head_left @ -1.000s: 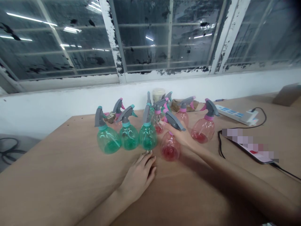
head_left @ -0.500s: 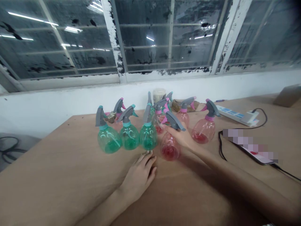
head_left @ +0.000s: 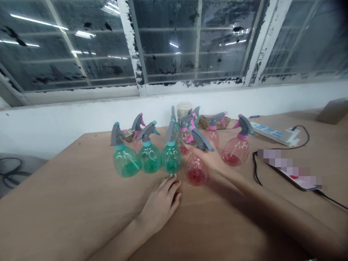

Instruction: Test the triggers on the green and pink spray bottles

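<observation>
My right hand (head_left: 208,156) reaches round the neck of a pink spray bottle (head_left: 196,174) from behind and the right; some of its fingers are hidden by the bottle's grey sprayer head. That bottle stands on the table with a little red liquid low inside. Flat on the wood, fingers stretched forward, my left hand (head_left: 164,197) holds nothing. Its fingertips lie just in front of a green spray bottle (head_left: 171,159). Two more green bottles, a middle one (head_left: 150,159) and a left one (head_left: 125,163), line up beside it. Another pink spray bottle (head_left: 236,151) stands right of my right hand.
Several more spray bottles stand behind the front row, near a paper cup (head_left: 184,108). At right are a white power strip (head_left: 268,133), a phone (head_left: 289,170) with a black cable, and a brown box (head_left: 333,110). A windowed wall borders the wooden table (head_left: 81,203).
My right hand's fingers have shifted slightly around the pink bottle's neck. The bottles and my left hand stay in place.
</observation>
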Available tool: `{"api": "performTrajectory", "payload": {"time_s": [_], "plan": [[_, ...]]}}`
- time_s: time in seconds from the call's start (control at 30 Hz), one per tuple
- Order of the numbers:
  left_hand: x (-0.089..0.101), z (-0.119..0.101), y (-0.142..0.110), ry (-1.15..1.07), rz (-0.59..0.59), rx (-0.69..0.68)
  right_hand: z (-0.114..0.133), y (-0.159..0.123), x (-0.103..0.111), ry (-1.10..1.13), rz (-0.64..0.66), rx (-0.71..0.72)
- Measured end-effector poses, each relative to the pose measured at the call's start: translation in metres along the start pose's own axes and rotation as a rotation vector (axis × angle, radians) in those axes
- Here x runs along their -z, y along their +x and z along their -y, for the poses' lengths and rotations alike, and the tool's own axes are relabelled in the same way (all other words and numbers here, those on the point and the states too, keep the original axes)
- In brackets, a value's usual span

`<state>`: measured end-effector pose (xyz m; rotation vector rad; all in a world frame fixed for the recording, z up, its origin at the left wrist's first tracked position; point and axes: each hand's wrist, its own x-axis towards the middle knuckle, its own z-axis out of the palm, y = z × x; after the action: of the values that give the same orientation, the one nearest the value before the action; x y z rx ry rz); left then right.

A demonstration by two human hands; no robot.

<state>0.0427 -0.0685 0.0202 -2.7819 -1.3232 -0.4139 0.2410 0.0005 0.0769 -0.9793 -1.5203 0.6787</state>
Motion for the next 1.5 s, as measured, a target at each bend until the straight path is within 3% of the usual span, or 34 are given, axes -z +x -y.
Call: {"api": "performTrajectory", "payload": {"time_s": [0.37,0.67,0.93,1.07,1.3,1.5], "plan": [[-0.001,0.001,0.000,-0.003,0.002,0.003,0.012,-0.001,-0.004,0.036,-0.039,0.005],[-0.003,0.002,0.000,-0.006,-0.015,-0.008,0.004,0.004,0.000,0.041,0.001,0.015],[-0.005,0.002,-0.002,0.006,-0.012,-0.004,0.000,-0.002,0.004,-0.086,-0.069,-0.006],[-0.004,0.001,-0.002,-0.003,-0.021,-0.001,-0.006,-0.001,0.017,-0.188,-0.165,-0.043],[-0.006,0.002,-0.002,-0.019,-0.068,-0.010,-0.020,0.004,0.056,-0.338,-0.220,-0.133],[-0.007,0.002,-0.001,-0.013,-0.075,-0.011,-0.026,0.005,0.077,-0.591,-0.268,-0.121]]}}
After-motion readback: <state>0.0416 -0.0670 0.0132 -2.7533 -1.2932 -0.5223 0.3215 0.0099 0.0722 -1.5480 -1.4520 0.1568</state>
